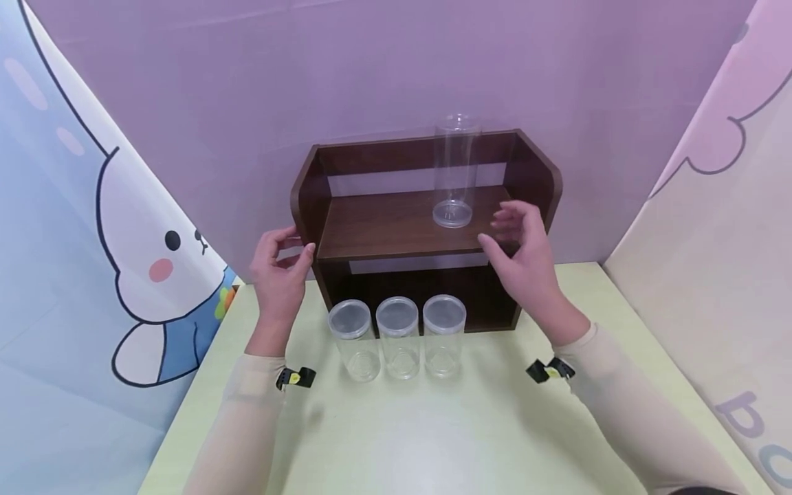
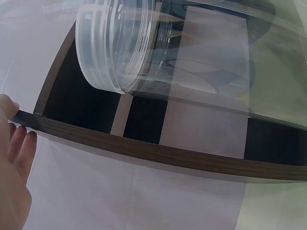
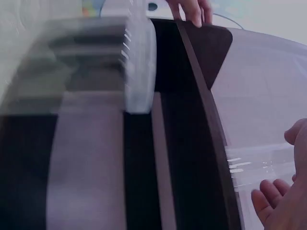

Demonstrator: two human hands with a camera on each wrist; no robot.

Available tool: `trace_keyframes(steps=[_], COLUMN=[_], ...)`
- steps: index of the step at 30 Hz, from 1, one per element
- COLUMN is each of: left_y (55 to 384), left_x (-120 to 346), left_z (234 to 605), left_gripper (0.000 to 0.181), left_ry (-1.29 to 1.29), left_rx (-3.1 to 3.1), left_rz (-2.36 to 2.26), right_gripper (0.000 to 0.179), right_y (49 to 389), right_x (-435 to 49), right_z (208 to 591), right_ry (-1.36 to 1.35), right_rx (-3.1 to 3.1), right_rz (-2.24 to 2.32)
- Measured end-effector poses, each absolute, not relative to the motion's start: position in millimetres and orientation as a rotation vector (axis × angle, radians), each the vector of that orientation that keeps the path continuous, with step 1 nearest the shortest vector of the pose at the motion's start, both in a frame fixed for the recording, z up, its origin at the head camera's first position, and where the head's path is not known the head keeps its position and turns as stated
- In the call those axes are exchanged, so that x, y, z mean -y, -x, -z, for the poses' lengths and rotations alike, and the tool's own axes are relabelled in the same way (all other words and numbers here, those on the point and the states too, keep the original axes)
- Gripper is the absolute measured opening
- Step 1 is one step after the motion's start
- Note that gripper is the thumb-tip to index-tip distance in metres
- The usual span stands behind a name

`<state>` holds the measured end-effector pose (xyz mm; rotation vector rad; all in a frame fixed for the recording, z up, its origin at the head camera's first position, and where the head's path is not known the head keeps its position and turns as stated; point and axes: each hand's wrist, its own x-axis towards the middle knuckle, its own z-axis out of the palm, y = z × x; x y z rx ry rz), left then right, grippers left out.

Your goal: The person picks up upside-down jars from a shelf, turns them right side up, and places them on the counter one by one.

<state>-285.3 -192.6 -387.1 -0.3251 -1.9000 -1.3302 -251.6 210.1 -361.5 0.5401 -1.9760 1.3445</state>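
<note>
A dark brown two-tier wooden shelf [image 1: 383, 223] stands at the back of the table. At its left side panel is my left hand [image 1: 280, 271], gripping the front edge between thumb and fingers, as the left wrist view also shows. On the upper tier, right of the middle, a tall clear plastic jar [image 1: 452, 214] stands upright. My right hand [image 1: 526, 265] is just right of that jar, apart from it, thumb and fingers spread and holding nothing. Lined up before the lower tier are three clear lidded jars: left jar [image 1: 350, 320], middle jar [image 1: 397, 317] and right jar [image 1: 444, 315].
The pale green-yellow table [image 1: 396, 433] extends in front of the jars. Behind the shelf hangs a purple backdrop [image 1: 247, 82]. A printed cartoon cloth [image 1: 142, 275] borders the left, and another printed cloth [image 1: 711, 261] the right.
</note>
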Motion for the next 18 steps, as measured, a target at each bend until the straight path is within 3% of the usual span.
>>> trace_keyframes(steps=[18], left_y=[285.4], left_x=[194.1], left_z=[387.8], left_gripper=[0.035], left_ry=[0.342], left_rx=[1.879], left_rz=[1.347], right_gripper=[0.087], right_y=[307.6], right_x=[-193.7], right_z=[321.9], right_ry=[-0.282], right_rx=[2.183], right_rz=[-1.365])
